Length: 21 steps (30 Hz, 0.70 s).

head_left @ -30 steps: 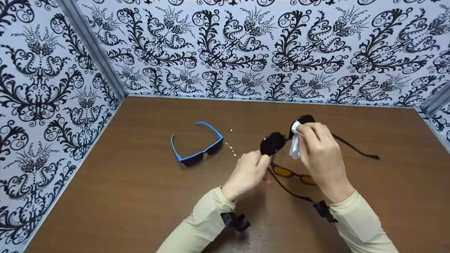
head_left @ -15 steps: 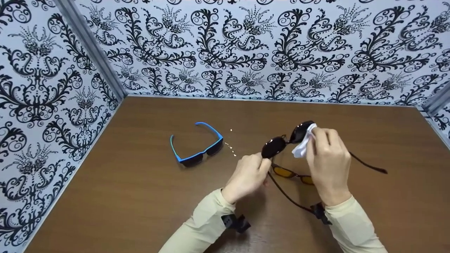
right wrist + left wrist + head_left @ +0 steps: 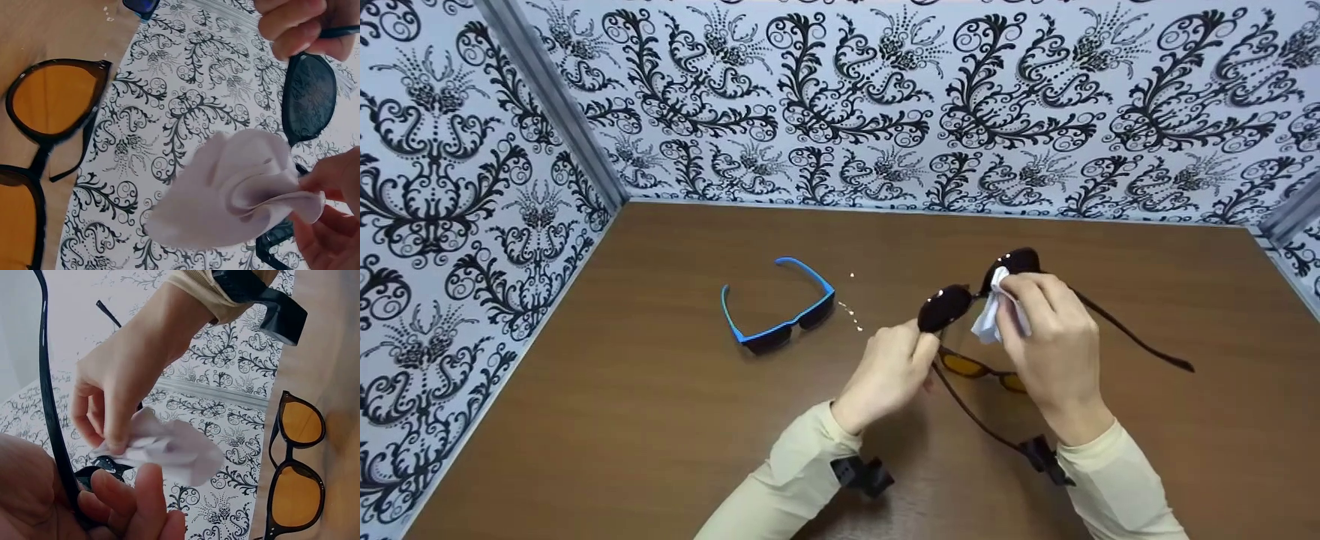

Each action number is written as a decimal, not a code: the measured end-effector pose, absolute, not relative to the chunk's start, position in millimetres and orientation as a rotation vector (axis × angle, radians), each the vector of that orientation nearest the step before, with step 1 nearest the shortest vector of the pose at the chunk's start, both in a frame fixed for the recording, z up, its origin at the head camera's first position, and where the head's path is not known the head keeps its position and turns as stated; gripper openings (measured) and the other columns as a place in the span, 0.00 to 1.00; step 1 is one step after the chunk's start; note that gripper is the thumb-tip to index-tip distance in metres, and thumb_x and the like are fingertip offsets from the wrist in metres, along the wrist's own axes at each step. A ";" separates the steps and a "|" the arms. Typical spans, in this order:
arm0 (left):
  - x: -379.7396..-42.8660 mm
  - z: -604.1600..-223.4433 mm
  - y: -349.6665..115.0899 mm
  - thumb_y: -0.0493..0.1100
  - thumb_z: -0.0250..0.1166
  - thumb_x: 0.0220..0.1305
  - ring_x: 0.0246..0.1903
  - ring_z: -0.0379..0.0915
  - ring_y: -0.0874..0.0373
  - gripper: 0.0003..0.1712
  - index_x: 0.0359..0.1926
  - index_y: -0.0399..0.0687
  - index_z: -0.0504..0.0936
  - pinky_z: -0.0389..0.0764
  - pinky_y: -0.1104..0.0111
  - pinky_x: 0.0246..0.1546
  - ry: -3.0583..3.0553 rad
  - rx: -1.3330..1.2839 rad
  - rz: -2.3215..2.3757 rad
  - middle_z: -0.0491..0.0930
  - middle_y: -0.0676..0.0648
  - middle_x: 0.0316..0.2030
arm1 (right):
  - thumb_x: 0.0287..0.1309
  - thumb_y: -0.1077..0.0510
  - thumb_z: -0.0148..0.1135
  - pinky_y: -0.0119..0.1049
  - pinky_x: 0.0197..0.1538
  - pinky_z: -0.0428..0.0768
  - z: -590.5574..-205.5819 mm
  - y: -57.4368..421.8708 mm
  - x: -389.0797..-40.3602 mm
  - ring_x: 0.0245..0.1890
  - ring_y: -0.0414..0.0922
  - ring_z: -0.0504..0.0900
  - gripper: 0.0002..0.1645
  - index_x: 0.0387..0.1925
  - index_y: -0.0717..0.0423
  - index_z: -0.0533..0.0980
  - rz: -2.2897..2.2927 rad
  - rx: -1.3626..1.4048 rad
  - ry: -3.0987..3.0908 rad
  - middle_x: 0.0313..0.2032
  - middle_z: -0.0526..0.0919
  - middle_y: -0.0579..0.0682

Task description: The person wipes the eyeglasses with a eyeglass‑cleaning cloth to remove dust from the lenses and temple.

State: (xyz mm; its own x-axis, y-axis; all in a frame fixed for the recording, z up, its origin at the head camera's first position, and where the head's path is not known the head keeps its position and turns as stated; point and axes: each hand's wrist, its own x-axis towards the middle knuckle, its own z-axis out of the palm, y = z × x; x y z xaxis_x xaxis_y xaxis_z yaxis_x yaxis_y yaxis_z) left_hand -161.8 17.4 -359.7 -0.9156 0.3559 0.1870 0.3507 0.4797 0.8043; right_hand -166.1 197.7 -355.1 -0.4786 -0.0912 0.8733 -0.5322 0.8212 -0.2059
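Observation:
Dark sunglasses (image 3: 944,308) with black temples are held up off the table in the head view. My left hand (image 3: 887,367) grips them at the left hinge, its fingers around the base of that temple. A white cleaning cloth (image 3: 988,321) is pinched between the thumb and fingers of my right hand (image 3: 1054,341), bunched against the other lens and covering part of it. In the right wrist view the loose part of the cloth (image 3: 225,191) fans out below the lens held near my left fingers. Glasses with amber lenses (image 3: 298,495) lie on the table beneath both hands.
Blue-framed sunglasses (image 3: 817,309) rest unfolded on the wooden table (image 3: 645,420), left of my hands. Several small white specks (image 3: 851,311) lie beside them. Patterned walls (image 3: 870,112) bound the table at the back and left.
My right hand with the cloth slid right and toward me across the lens, then back up and left. The sunglasses tilted slightly along with it; my left hand stayed nearly still.

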 end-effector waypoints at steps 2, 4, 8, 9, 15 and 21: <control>-162.9 -358.3 16.1 0.36 0.48 0.67 0.14 0.71 0.65 0.15 0.23 0.46 0.73 0.68 0.73 0.15 2.693 0.660 1.472 0.77 0.55 0.11 | 0.50 0.71 0.63 0.52 0.38 0.79 -353.6 199.2 -165.3 0.34 0.58 0.78 0.08 0.35 0.65 0.80 0.521 0.446 -2.048 0.33 0.81 0.59; -163.8 -357.2 13.9 0.36 0.48 0.67 0.15 0.72 0.64 0.14 0.23 0.46 0.73 0.69 0.73 0.16 2.697 0.684 1.466 0.77 0.55 0.12 | 0.51 0.71 0.63 0.53 0.36 0.79 -352.1 200.5 -164.0 0.34 0.58 0.77 0.06 0.34 0.66 0.79 0.468 0.418 -2.066 0.33 0.81 0.59; -165.5 -355.9 5.7 0.35 0.48 0.66 0.16 0.74 0.63 0.14 0.24 0.45 0.74 0.71 0.73 0.18 2.712 0.764 1.407 0.78 0.54 0.13 | 0.53 0.71 0.63 0.53 0.34 0.79 -350.3 198.9 -161.5 0.35 0.59 0.75 0.05 0.35 0.67 0.79 0.395 0.353 -2.075 0.32 0.80 0.61; -165.9 -355.3 3.0 0.34 0.48 0.66 0.16 0.74 0.62 0.14 0.24 0.45 0.74 0.71 0.73 0.18 2.718 0.780 1.390 0.78 0.54 0.13 | 0.53 0.71 0.64 0.53 0.34 0.79 -350.1 197.6 -161.1 0.35 0.59 0.75 0.06 0.35 0.68 0.79 0.381 0.348 -2.072 0.32 0.80 0.62; -165.9 -349.2 -9.4 0.34 0.47 0.65 0.16 0.74 0.62 0.15 0.23 0.46 0.73 0.69 0.71 0.19 2.707 0.821 1.385 0.78 0.53 0.12 | 0.52 0.71 0.65 0.52 0.37 0.78 -348.3 187.3 -159.8 0.34 0.60 0.74 0.07 0.35 0.69 0.78 0.334 0.358 -2.056 0.31 0.79 0.63; -165.1 -353.1 -5.4 0.34 0.46 0.66 0.18 0.76 0.61 0.15 0.24 0.47 0.75 0.70 0.72 0.20 2.661 0.799 1.440 0.77 0.55 0.11 | 0.53 0.70 0.64 0.52 0.39 0.77 -345.4 188.2 -156.7 0.34 0.60 0.74 0.05 0.34 0.69 0.78 0.286 0.336 -2.086 0.31 0.78 0.62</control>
